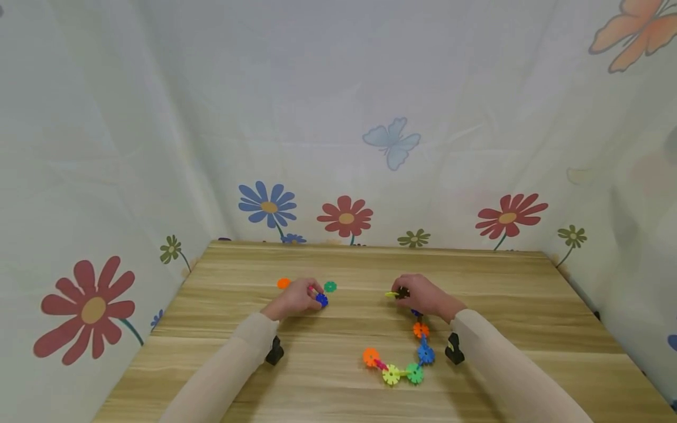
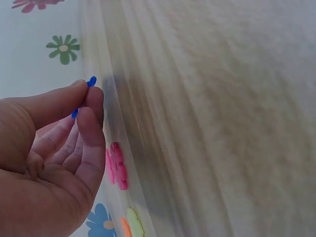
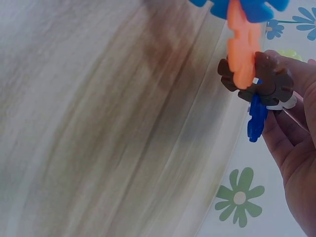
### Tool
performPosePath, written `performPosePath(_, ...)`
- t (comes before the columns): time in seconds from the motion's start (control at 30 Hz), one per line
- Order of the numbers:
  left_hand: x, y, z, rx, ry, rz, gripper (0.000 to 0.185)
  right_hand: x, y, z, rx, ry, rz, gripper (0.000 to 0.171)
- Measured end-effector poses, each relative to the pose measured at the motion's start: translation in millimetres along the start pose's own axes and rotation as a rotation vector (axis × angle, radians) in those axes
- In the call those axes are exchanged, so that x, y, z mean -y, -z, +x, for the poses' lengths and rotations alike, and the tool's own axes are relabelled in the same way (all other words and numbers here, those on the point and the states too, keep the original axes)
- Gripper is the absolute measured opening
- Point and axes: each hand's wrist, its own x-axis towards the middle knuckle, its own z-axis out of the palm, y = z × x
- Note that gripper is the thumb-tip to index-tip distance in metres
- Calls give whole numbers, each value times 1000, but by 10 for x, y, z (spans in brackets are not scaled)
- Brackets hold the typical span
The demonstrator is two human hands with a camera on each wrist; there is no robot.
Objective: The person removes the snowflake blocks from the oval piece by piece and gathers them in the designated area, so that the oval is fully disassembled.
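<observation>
My left hand (image 1: pixel 298 296) pinches a blue notched plastic disc (image 1: pixel 322 301) between thumb and fingertips, just above the table. In the left wrist view only parts of the blue disc's edge show. My right hand (image 1: pixel 421 294) grips the upper end of a chain of interlocked flower-shaped discs, beside a dark disc (image 1: pixel 403 292) and a yellow disc (image 1: pixel 391 294). From there the chain curves down and left through an orange disc (image 1: pixel 421 330), a blue disc (image 1: pixel 426 353) and a green disc (image 1: pixel 415 373). The right wrist view shows a brown disc (image 3: pixel 276 81) near my fingers; their exact hold is partly hidden.
Loose discs lie around my left hand: an orange one (image 1: pixel 284 283), a green one (image 1: pixel 330 286) and a pink one (image 2: pixel 117 165). The wooden table (image 1: pixel 502 282) meets a flower-printed cloth (image 1: pixel 296 117) at the back and sides.
</observation>
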Motion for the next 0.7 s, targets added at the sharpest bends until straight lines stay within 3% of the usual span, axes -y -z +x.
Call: performPosePath(0.7,42,33,-2,-39,-16,260,24,1,-10,23,3,-3,-12,18)
